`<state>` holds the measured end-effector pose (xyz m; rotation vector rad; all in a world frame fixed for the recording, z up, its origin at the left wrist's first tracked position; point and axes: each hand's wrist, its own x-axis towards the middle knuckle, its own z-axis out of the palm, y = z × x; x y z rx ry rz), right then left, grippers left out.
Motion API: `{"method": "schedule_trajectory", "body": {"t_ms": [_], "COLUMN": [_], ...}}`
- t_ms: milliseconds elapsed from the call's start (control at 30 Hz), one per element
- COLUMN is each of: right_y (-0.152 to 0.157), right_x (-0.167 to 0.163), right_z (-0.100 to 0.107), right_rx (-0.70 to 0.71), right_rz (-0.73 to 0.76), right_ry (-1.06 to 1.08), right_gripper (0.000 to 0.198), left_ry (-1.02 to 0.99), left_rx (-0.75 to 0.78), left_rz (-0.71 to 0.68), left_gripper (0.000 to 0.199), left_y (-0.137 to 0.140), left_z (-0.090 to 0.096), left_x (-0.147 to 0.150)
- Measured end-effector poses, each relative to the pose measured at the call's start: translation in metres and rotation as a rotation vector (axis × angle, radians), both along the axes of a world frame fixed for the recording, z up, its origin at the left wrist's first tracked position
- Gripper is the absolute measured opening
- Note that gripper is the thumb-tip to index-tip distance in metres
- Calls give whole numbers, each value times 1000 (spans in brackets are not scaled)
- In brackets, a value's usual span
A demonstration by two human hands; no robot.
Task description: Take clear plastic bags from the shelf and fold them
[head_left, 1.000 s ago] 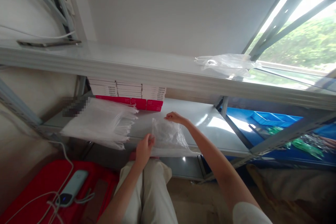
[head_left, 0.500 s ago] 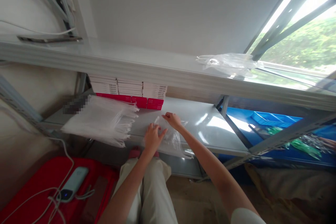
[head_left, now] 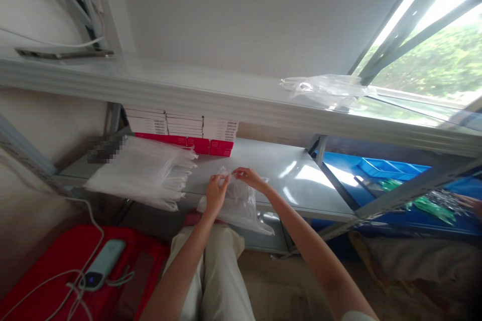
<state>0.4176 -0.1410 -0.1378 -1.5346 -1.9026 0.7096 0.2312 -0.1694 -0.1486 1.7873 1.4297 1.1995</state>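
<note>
A clear plastic bag [head_left: 243, 209] lies on the lower shelf and hangs a little over its front edge. My left hand [head_left: 217, 192] pinches the bag's upper part with thumb and fingers together. Close beside it on the right, my right hand [head_left: 248, 177] also has its fingertips closed on the top of the bag; the exact bit held is too small to make out. Left of my hands a flat pile of whitish plastic bags [head_left: 137, 173] rests on the same shelf.
White and pink boxes [head_left: 184, 128] are stacked behind the pile. Another clear bag [head_left: 327, 89] lies on the upper shelf [head_left: 196, 83]. A power bank [head_left: 103, 265] with cables sits on a red surface [head_left: 68, 248]. Another person's hand [head_left: 469, 204] shows at far right near green packets.
My left hand has gone from spread fingers to a pinch on the bag and turned upward. My right hand has lowered slightly, and the fingertips are nearer each other.
</note>
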Motion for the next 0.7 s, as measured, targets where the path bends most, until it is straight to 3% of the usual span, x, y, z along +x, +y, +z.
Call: {"method": "schedule_trajectory", "body": {"t_ms": [200,433,700], "right_y": [4,-11,-24], "right_x": [-4,28,61], "right_z": [-12,-1,6], "right_rx": [-3,-41,-130], "right_rz": [-115,21,30], "right_ry": [67,45,44], "right_gripper": [24,37,43], "left_ry": [209,-3,-86], "left_rx": [0,-38,-135], "left_rz": [-16,-53,-149], "left_gripper": [17,8,10], "left_y": [-6,15,18], "left_z": [5,-17,-21], "left_x": [5,-7,-12]}}
